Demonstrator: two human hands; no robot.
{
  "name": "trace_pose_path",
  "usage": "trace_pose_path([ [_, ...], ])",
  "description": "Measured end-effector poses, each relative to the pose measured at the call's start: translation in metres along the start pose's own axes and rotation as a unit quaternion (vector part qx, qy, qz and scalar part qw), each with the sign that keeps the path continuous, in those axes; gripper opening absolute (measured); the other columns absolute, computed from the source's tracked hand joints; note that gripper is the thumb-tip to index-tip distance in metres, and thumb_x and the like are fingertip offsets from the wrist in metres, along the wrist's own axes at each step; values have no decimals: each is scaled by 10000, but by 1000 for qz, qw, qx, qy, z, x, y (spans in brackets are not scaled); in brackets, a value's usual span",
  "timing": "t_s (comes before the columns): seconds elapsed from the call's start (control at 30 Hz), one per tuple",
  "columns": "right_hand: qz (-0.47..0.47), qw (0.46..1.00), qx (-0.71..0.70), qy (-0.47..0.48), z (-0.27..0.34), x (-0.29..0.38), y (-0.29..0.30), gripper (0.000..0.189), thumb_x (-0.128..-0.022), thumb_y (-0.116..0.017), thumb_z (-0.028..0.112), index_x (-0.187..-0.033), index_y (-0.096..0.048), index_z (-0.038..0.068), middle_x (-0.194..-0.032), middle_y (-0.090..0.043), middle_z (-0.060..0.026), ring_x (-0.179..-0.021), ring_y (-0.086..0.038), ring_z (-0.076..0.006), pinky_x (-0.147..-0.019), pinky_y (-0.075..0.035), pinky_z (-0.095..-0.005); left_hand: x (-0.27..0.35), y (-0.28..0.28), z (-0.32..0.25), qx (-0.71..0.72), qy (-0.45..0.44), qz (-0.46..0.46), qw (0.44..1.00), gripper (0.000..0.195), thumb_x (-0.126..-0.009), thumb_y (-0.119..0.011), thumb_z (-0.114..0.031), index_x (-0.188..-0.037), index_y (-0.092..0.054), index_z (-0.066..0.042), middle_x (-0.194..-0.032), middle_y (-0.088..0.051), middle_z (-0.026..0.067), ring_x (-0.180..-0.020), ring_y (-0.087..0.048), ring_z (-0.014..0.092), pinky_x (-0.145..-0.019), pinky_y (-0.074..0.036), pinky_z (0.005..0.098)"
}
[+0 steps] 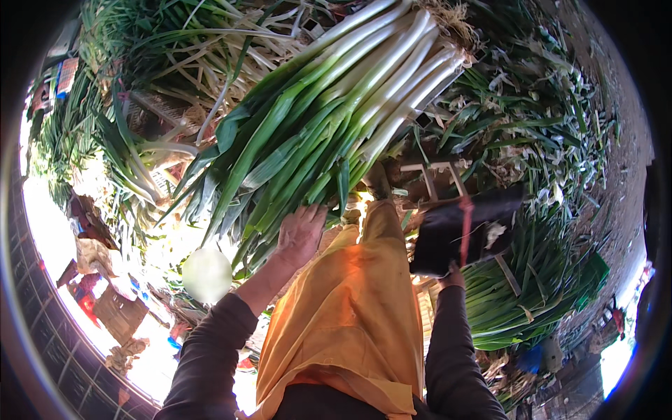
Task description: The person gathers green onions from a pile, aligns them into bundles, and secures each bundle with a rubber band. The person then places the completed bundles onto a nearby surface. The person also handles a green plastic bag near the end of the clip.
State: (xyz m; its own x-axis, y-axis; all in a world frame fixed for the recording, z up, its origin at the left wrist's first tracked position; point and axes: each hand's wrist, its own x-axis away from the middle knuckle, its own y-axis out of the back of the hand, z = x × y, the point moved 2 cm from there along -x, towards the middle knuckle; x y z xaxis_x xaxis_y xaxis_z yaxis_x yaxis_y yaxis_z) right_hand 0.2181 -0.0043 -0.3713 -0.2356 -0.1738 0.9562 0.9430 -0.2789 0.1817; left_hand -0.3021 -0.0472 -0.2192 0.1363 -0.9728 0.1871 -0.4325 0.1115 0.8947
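Observation:
A big bundle of Welsh onions or leeks (336,115) lies slantwise in front of me, white stalks and roots at the upper right, green leaves towards me. My left hand (302,233) touches the near leaf ends; its fingertips are partly hidden, so whether it grips them is unclear. On my right, a black padded slab (446,236), perhaps a stool seat, is tied round with a red strap (466,226). My right hand (452,278) holds its near edge, with most of the fingers hidden.
Loose stalks (231,58) pile up at the upper left. Trimmed leaf scraps (525,121) cover the ground at right. More green leaves (509,294) lie beside my right arm. A light slatted frame (433,178) stands near my foot. Cardboard scraps (118,315) litter the lower left.

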Motion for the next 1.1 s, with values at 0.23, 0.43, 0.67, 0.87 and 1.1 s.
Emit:
trace_pose_path([
  [0.23, -5, 749, 587, 307, 18, 24, -98, 507, -887, -680, 387, -1240, -610, 29, -1040, -686, -156, -930, -662, -268, -778, -528, -408, 24, -17, 11, -112, 61, 148, 981, 176, -723, -665, -244, -846, -660, -119, -835, -636, 124, -844, -621, 297, -678, -506, 457],
  [0.43, 153, 676, 606, 390, 47, 67, -226, 451, -863, -681, 381, -1178, -661, 59, -1064, -697, -155, -975, -669, -277, -837, -527, -401, 53, 21, 7, 142, 406, 180, 885, 357, -857, -624, -397, -1043, -669, -96, -1018, -712, 180, -987, -686, 365, -820, -535, 493],
  [0.67, 261, 566, 621, 475, 74, 87, -294, 392, -835, -683, 374, -1106, -721, 94, -1092, -710, -154, -1028, -677, -288, -905, -526, -393, 33, 44, 17, 217, 328, 238, 888, 421, -859, -615, -506, -952, -738, -113, -832, -731, 96, -803, -714, 301, -722, -548, 425],
  [0.87, 252, 420, 743, 456, 55, 122, -338, 333, -858, -647, 375, -1048, -720, 112, -1020, -711, -168, -922, -679, -345, -815, -539, -444, 32, 80, -16, 242, 314, 120, 910, 289, -869, -587, -373, -1008, -733, -167, -932, -730, 124, -882, -709, 330, -768, -561, 454],
  [1.1, 251, 272, 847, 382, 22, 130, -370, 470, -923, -546, 459, -1108, -662, 42, -1054, -688, -199, -992, -651, -365, -841, -520, -462, 26, 91, -30, 180, 367, 125, 904, 191, -819, -622, -199, -918, -742, -89, -924, -729, 160, -875, -713, 365, -746, -564, 484],
])
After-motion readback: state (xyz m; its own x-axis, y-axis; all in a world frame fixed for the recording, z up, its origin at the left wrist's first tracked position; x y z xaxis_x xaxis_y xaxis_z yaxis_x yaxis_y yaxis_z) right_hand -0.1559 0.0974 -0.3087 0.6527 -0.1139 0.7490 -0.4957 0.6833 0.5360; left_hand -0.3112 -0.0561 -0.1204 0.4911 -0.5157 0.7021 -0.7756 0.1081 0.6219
